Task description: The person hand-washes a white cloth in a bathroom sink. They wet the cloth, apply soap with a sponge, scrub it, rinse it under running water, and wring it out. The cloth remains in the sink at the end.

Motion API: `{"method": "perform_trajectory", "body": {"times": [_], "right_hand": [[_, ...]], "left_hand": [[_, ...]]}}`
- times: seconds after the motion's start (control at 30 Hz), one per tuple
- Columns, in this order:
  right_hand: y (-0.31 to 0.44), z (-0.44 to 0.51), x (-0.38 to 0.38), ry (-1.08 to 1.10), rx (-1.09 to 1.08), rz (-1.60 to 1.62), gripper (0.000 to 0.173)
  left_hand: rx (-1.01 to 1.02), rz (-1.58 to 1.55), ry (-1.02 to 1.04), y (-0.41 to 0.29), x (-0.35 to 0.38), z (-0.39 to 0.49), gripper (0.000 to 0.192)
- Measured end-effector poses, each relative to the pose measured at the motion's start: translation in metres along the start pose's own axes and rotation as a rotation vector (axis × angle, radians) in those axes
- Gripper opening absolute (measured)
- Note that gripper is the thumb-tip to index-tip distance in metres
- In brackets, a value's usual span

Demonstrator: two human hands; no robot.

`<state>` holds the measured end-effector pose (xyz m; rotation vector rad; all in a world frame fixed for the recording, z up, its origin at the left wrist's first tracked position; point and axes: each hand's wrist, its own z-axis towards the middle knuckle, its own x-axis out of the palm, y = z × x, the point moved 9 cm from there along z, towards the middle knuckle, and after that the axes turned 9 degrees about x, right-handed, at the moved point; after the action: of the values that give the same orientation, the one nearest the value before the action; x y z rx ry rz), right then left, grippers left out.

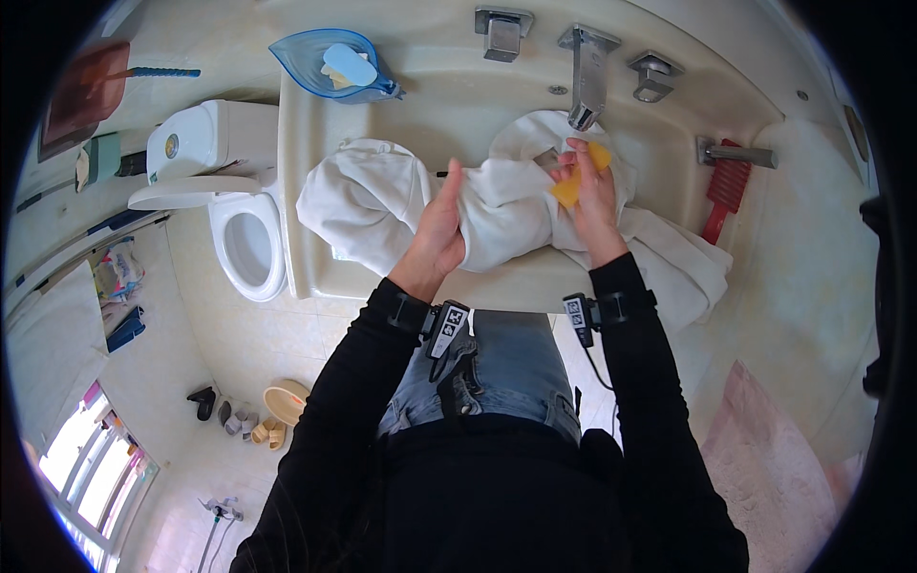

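A bulky white cloth garment (494, 208) lies bunched across the washbasin (437, 129), with one end draped over the front right rim. My left hand (440, 233) is at the middle of the garment, thumb raised; its fingers are hidden in the folds. A yellow bar (567, 190), which looks like soap, is in the grip of my right hand (594, 197), over the cloth and just below the chrome faucet spout (589, 79). The hand covers the middle of the bar. No water shows at the spout.
Chrome handles (501, 36) flank the spout. A blue leaf-shaped soap dish (322, 71) holds a light blue bar (350, 64) at the basin's back left. From a wall bar (741, 154) hangs a red brush (727, 190). A toilet (247, 247) stands left, slippers (269, 433) beyond.
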<state>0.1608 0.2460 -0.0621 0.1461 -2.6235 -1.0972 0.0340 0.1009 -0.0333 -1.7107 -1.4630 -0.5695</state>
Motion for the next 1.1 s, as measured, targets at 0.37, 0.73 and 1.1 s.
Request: {"method": "perform_trajectory", "body": {"times": [0.37, 0.73, 1.1], "right_hand": [[0.026, -0.068, 0.086, -0.001, -0.746, -1.026, 0.038], [0.020, -0.062, 0.097, -0.091, -0.797, -1.115, 0.044], [-0.007, 0.007, 0.021, -0.278, -0.272, -0.765, 0.048]], "left_hand": [[-0.053, 0.167, 0.009, 0.018, 0.011, 0.017, 0.042], [-0.109, -0.122, 0.115, 0.023, 0.017, 0.000, 0.056], [-0.130, -0.005, 0.097, 0.022, 0.011, -0.004, 0.056]]}}
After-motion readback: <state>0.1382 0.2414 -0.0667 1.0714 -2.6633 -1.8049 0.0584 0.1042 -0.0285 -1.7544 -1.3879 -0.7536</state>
